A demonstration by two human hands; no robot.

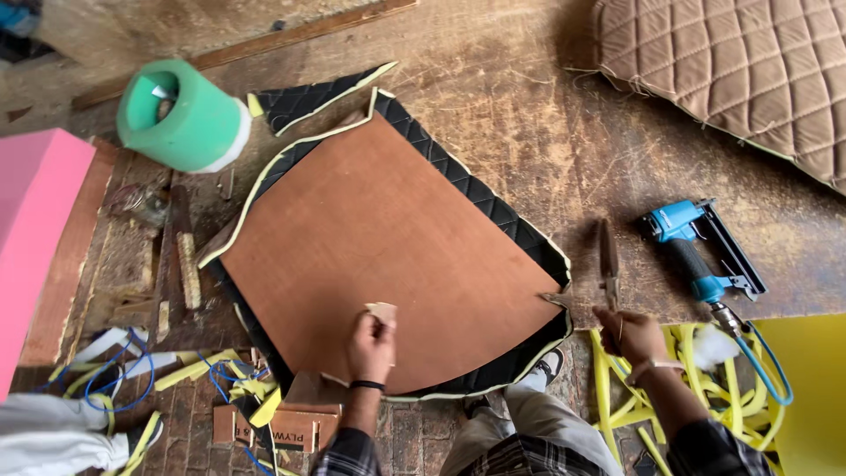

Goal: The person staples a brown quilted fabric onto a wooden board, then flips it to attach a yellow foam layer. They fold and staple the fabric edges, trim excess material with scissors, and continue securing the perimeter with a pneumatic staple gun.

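Lying on the counter (529,123), the plywood board (388,256) is covering black quilted fabric (493,207) whose edge is showing around it. The left hand (370,345) is pinching a small tan scrap (382,311) over the board's near edge, while the right hand (631,335) is gripping scissors (608,256) just beside the board's right corner, near a blue staple gun (696,251).

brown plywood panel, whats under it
Under the brown plywood panel lies black quilted fabric with pale foam edging, showing only as a border along the top, right and bottom edges. The panel hides the rest. The left hand rests on top.
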